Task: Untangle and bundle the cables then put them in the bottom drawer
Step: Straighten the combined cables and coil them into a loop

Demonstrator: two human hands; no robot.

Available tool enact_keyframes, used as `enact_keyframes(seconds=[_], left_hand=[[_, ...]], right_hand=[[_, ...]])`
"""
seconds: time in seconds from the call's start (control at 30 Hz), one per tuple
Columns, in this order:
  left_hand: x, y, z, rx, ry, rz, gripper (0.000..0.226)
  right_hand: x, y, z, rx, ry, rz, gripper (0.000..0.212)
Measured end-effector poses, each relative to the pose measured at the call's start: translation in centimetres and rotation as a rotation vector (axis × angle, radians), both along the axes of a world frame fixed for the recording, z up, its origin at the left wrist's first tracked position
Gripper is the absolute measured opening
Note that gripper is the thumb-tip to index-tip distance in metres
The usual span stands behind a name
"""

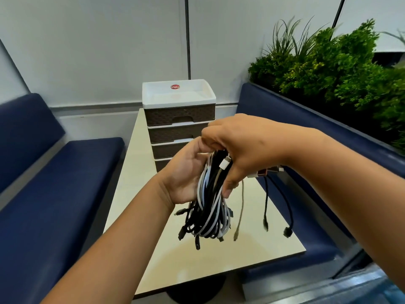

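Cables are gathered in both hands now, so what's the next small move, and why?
Probably tuck in the loose ends first: the right hand and left hand hold the cables as a coil above the table, but several plugs dangle free, and the drawers look closed.

The drawer unit (179, 119) stood on the far end of the table (140, 187), against the wall. Benches flanked the table, one on the left (54, 194), one on the right (306, 132), with plants (333, 69) behind the right one. Above the table's middle, the left hand (186, 172) and right hand (245, 145) held the cables (210, 205) between them, loose ends hanging to the right.
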State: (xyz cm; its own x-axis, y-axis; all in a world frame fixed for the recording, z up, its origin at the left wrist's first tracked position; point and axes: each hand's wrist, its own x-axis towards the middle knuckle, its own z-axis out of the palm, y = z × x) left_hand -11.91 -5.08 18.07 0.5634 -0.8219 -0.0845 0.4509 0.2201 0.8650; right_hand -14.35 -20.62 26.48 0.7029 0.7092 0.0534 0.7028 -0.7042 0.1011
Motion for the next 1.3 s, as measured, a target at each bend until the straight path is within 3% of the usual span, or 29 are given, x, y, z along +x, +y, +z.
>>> enact_keyframes(seconds=[0.13, 0.43, 0.63, 0.73, 0.8, 0.87, 0.93, 1.03, 1.2, 1.3], left_hand=[[0.0, 0.1, -0.3, 0.009, -0.125, -0.119, 0.056], [-1.2, -0.4, 0.4, 0.371, -0.558, -0.235, 0.007], [-0.3, 0.5, 0.0, 0.394, -0.321, -0.213, 0.02], [-0.2, 0.6, -0.8, 0.414, -0.165, -0.225, 0.03], [-0.4, 0.3, -0.9, 0.444, -0.113, -0.219, 0.022], [-0.5, -0.1, -0.4, 0.457, -0.124, -0.238, 0.025], [-0.6, -0.2, 0.2, 0.446, -0.144, -0.262, 0.03], [-0.8, 0.1, 0.6, 0.439, -0.21, -0.281, 0.03], [-0.8, 0.9, 0.5, 0.272, -0.237, -0.277, 0.022], [-0.8, 1.1, 0.9, 0.189, -0.27, -0.219, 0.025]], right_hand=[[0.5, -0.8, -0.3, -0.024, 0.038, -0.047, 0.071], [1.1, -1.4, -1.2, 0.098, 0.248, -0.076, 0.064], [2.2, -5.8, -3.0, 0.39, 0.59, -0.246, 0.072], [1.4, -7.1, -3.4, 0.62, 0.555, -0.236, 0.085], [0.3, -6.1, -3.8, 0.539, 0.508, -0.175, 0.1], [-0.7, -4.5, -4.8, 0.407, 0.508, -0.154, 0.104], [-1.2, -3.7, -6.0, 0.422, 0.533, -0.168, 0.09], [-1.8, -3.8, -6.8, 0.535, 0.537, -0.175, 0.068], [-1.8, -4.9, -7.4, 0.878, 0.702, -0.108, 0.075], [-1.6, -5.3, -7.4, 0.968, 0.743, -0.049, 0.078]])
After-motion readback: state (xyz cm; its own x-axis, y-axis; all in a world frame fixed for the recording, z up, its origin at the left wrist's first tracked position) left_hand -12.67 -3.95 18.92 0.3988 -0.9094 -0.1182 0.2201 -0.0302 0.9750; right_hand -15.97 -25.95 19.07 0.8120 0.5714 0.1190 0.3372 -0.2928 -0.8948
